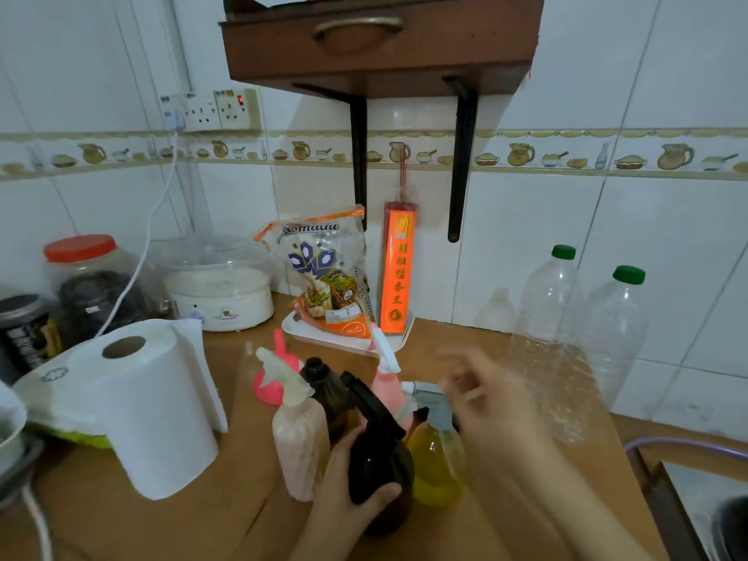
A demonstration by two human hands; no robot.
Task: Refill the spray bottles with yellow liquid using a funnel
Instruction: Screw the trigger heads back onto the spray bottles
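Left hand grips dark spray bottle on table; right hand blurred, grip state indeterminate; pink funnel beyond grip; risk: toppling crowded yellow-filled bottle just right of grip

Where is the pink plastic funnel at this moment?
In the head view, the pink plastic funnel stands mouth-down on the wooden counter, left of centre, just behind the pale pink spray bottle and in front of the white tray.

It was a home kitchen: white wall tiles with a jug-patterned border rose behind the brown wooden tabletop, where a white electric cooker stood.
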